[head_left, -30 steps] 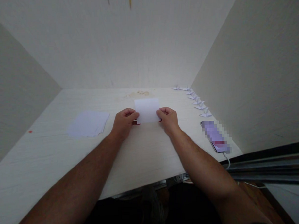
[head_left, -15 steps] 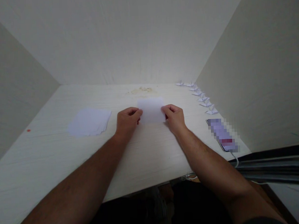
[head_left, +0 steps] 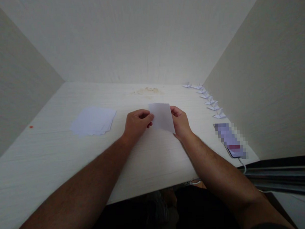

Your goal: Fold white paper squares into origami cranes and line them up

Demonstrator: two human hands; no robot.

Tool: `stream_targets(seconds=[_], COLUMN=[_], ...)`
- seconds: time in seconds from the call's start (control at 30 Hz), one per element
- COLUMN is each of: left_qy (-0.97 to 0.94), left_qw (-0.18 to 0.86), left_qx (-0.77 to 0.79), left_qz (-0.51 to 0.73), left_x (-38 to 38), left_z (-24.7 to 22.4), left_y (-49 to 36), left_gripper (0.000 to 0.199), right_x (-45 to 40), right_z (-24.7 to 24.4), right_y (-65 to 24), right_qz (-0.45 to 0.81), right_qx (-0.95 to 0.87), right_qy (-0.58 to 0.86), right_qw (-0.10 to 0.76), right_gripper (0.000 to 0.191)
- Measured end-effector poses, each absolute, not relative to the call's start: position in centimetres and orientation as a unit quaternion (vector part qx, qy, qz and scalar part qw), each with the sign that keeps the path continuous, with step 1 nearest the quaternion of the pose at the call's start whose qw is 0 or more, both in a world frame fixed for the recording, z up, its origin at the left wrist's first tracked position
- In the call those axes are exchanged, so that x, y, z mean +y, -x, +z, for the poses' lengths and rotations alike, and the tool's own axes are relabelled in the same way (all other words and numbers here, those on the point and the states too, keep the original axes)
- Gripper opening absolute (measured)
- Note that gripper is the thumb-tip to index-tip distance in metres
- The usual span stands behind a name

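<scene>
Moved since the earlier frame: sheet (head_left: 162, 116) has swung from squarely facing the view to a slant, and the left hand (head_left: 139, 122) has come nearer the right hand (head_left: 181, 123)
Sheet: raised between the hands, over the middle of the desk (head_left: 144, 171)
Left hand: pinching the sheet's left edge between thumb and forefinger
Right hand: at the right edge, partly hidden by the paper; cannot tell whether its thumb closes on it
Slip risk: if the right side is only propped, the sheet could pivot about the left pinch and droop
Crease risk: hands pressing towards each other would likely buckle thin paper
Paper stack (head_left: 94, 120): left of the left hand, edges uneven; a brushing forearm could scatter it
Folded paper birds (head_left: 219, 115): row near the right wall, probably light enough to topple if bumped
Phone (head_left: 228, 138): nearer the front than the birds; a snagged cable (head_left: 242, 165) could drag it
</scene>
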State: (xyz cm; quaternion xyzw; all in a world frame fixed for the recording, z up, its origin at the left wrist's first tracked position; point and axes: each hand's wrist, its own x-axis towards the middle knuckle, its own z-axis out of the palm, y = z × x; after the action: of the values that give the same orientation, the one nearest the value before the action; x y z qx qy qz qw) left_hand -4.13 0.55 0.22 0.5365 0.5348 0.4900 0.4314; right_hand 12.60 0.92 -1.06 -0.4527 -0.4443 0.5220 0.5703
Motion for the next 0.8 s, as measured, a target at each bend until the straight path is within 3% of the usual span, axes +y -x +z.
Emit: stream_targets(seconds=[0.3,0.8], left_qy=[-0.518,-0.508], left_qw=[0.437,0.441], left_qx=[0.545,0.549], left_qz=[0.494,0.496], left_x=[0.72,0.78], left_z=[0.19,0.42], left_y=[3.91,3.97], left_gripper=[0.010,0.010], right_x=[0.33,0.70], right_z=[-1.12,-1.50], right_y=[-12.78,-13.21], right_qz=[0.547,0.513], right_qx=[-0.476,-0.480], right_qy=[0.422,0.418], right_qw=[0.544,0.576], right_gripper=[0.055,0.038])
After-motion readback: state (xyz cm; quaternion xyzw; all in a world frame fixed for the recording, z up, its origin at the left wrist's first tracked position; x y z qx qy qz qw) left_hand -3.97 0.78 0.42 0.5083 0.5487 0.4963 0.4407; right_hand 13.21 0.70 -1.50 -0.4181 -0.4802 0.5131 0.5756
